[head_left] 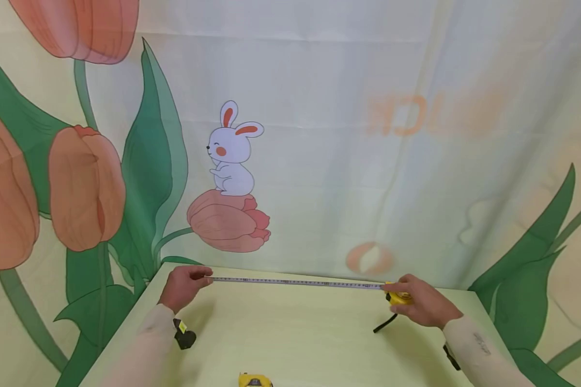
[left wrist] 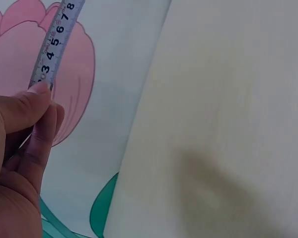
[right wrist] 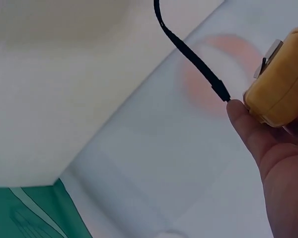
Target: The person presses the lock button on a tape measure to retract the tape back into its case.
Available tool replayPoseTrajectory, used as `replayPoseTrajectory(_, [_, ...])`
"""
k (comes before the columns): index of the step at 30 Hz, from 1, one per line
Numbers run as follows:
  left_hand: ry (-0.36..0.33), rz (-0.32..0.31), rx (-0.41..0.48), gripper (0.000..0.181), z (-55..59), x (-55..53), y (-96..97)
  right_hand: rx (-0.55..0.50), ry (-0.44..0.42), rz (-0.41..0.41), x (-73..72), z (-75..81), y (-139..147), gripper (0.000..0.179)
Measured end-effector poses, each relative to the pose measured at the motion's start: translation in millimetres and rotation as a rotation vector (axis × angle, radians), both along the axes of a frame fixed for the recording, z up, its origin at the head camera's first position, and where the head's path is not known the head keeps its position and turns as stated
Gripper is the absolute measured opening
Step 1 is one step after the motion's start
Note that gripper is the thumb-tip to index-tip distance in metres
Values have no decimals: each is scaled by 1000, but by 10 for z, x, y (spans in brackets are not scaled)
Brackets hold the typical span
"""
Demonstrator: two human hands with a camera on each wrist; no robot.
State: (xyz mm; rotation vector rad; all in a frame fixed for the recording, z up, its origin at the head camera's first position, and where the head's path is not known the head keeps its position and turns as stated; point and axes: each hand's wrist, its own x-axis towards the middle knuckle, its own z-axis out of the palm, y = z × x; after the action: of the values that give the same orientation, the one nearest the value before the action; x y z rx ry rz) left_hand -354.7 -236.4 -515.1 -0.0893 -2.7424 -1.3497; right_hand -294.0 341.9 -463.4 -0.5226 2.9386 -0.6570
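Observation:
A metal tape blade (head_left: 290,281) stretches nearly level between my two hands, above the far part of the table. My left hand (head_left: 183,285) pinches its free end between thumb and fingers. In the left wrist view, the low numbers of the blade (left wrist: 56,42) show just past the thumb. My right hand (head_left: 423,301) grips the yellow tape measure case (head_left: 395,298) from which the blade comes out. A black wrist strap (right wrist: 193,57) hangs from the case (right wrist: 280,82) in the right wrist view.
The pale table (head_left: 281,333) lies below both hands. Behind it hangs a curtain (head_left: 310,188) printed with tulips and a white rabbit. A yellow and black object (head_left: 255,380), cut off by the frame, lies at the near edge of the head view.

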Motion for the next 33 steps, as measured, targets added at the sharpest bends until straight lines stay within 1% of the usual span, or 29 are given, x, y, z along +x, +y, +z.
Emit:
replayPoseTrajectory(4, [19, -31, 16, 24, 135, 5, -43, 34, 28, 47, 87, 144, -2, 44])
replayPoseTrajectory(7, [20, -39, 32, 23, 231, 20, -57, 63, 48, 54, 122, 197, -3, 41])
replayPoseTrajectory(10, [22, -45, 40, 21, 291, 36, -83, 81, 67, 68, 148, 237, -8, 40])
replayPoseTrajectory(15, [26, -52, 35, 20, 326, 64, -138, 106, 106, 125, 194, 292, -8, 36])
replayPoseTrajectory(19, [34, -71, 61, 19, 356, 82, -169, 124, 154, 169, 240, 341, -8, 32])
replayPoseTrajectory(23, [28, -80, 80, 20, 399, 110, -179, 121, 154, 186, 264, 389, -11, 28])
replayPoseTrajectory(26, [27, -73, 75, 22, 423, 139, -185, 116, 143, 221, 256, 419, -22, 21])
replayPoseTrajectory(29, [26, -68, 73, 23, 445, 166, -182, 121, 162, 259, 242, 451, -46, 17])
replayPoseTrajectory(31, [19, -71, 77, 24, 459, 181, -179, 117, 177, 268, 241, 471, -68, 17])
replayPoseTrajectory(33, [9, -75, 84, 23, 470, 192, -179, 114, 187, 258, 251, 491, -87, 17])
